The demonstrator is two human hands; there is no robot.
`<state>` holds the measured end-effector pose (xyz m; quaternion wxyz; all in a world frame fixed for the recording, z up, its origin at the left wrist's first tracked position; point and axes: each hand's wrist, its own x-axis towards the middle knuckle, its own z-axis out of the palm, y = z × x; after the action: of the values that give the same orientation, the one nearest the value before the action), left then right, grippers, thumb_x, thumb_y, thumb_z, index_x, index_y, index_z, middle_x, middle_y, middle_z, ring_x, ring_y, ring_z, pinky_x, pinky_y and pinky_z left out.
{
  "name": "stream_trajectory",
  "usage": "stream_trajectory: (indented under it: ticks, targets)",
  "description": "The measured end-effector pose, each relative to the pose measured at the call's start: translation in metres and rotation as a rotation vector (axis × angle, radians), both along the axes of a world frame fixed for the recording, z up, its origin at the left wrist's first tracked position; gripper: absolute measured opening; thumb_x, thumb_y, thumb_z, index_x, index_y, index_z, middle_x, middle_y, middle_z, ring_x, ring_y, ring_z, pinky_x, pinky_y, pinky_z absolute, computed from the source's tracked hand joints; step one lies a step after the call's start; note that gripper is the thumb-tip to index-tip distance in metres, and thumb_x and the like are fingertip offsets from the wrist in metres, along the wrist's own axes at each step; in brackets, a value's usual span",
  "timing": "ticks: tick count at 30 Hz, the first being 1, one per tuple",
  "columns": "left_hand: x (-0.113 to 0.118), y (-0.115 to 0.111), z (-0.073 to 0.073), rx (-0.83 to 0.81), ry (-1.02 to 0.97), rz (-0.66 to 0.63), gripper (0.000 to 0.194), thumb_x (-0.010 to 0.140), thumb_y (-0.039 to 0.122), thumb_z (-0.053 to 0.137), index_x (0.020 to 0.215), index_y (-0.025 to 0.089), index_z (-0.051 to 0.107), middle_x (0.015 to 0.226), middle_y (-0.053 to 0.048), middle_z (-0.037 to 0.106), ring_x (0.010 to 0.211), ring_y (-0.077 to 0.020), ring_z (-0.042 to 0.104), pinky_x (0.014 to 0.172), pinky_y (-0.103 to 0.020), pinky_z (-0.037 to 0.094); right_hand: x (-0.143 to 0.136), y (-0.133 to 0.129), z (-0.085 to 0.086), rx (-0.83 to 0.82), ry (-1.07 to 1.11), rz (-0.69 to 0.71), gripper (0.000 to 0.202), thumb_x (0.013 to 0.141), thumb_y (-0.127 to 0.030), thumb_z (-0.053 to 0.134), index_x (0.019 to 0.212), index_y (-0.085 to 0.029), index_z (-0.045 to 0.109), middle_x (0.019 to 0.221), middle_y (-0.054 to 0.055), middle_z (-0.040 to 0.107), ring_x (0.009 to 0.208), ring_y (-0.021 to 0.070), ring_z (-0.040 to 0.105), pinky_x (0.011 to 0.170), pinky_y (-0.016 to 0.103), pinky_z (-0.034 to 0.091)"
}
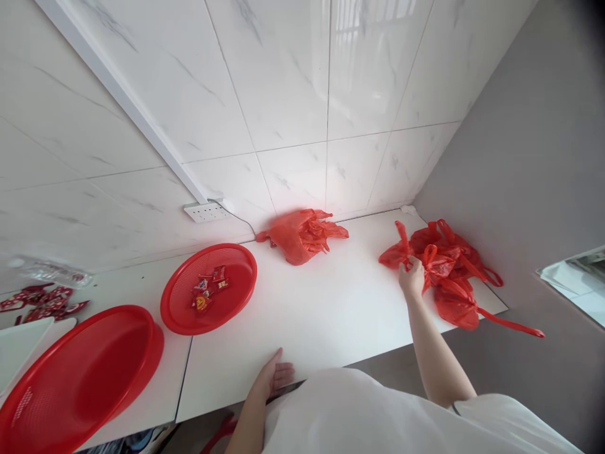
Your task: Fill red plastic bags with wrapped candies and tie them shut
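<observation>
At the right end of the white table, my right hand [412, 275] is closed on a red plastic bag [394, 255], gripping it near its upper part. Several more tied red plastic bags [456, 302] lie bunched beside it, their handles sticking out. My left hand [276, 373] rests at the table's front edge with its fingers stretched out, holding nothing. Left of centre, a round red plastic basket [236, 265] has several small wrapped candies [208, 291] in it. Against the wall, between the basket and my right hand, sits a crumpled pile of red plastic bags [300, 236].
A larger red basket [89, 372] stands at the near left. Behind it are red packets [45, 302] and a clear plastic bottle [51, 271]. A power strip [205, 211] with a cable is fixed to the tiled wall. A grey wall [510, 157] bounds the table's right end.
</observation>
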<state>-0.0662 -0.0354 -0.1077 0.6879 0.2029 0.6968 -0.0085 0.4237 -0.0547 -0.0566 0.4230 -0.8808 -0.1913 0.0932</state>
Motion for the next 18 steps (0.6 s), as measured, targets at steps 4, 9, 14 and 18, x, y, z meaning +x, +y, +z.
stream_trajectory:
  ticks: [4, 9, 14, 18]
  targets:
    - [-0.002, -0.002, -0.001, -0.005, -0.022, 0.039, 0.054, 0.080, 0.067, 0.052, 0.081, 0.016, 0.067, 0.101, -0.012, 0.073, 0.092, -0.0258, 0.068, 0.067, -0.031, 0.052, -0.063, -0.005, -0.042, -0.028, 0.000, 0.263, 0.040, 0.080, -0.031, 0.047, 0.115, -0.013, 0.054, 0.111, 0.019, 0.059, 0.103, 0.0324, 0.060, 0.091, 0.047, 0.046]
    - [0.000, -0.002, -0.001, 0.013, 0.010, 0.072, 0.064, 0.076, 0.077, 0.048, 0.076, 0.016, 0.066, 0.092, -0.014, 0.073, 0.085, -0.0280, 0.069, 0.070, -0.036, 0.052, -0.166, -0.001, -0.085, -0.009, 0.073, 0.500, 0.025, 0.068, -0.024, 0.060, 0.093, -0.029, 0.062, 0.096, 0.011, 0.065, 0.091, 0.0333, 0.067, 0.082, 0.048, 0.052]
    - [0.003, -0.001, -0.002, 0.007, 0.046, 0.070, 0.074, 0.070, 0.087, 0.040, 0.072, 0.017, 0.065, 0.089, -0.017, 0.073, 0.074, -0.0286, 0.070, 0.071, -0.040, 0.052, -0.201, 0.045, -0.076, 0.050, 0.040, 0.712, 0.027, 0.073, -0.020, 0.060, 0.097, -0.028, 0.064, 0.109, 0.014, 0.064, 0.108, 0.0339, 0.063, 0.091, 0.049, 0.050]
    - [0.007, -0.004, 0.002, 0.059, 0.083, 0.028, 0.079, 0.067, 0.091, 0.035, 0.069, 0.017, 0.063, 0.087, -0.018, 0.073, 0.073, -0.0292, 0.070, 0.071, -0.041, 0.053, -0.184, 0.110, -0.052, 0.066, -0.011, 0.720, 0.038, 0.083, -0.022, 0.048, 0.120, -0.016, 0.055, 0.123, 0.017, 0.060, 0.118, 0.0318, 0.056, 0.100, 0.048, 0.045]
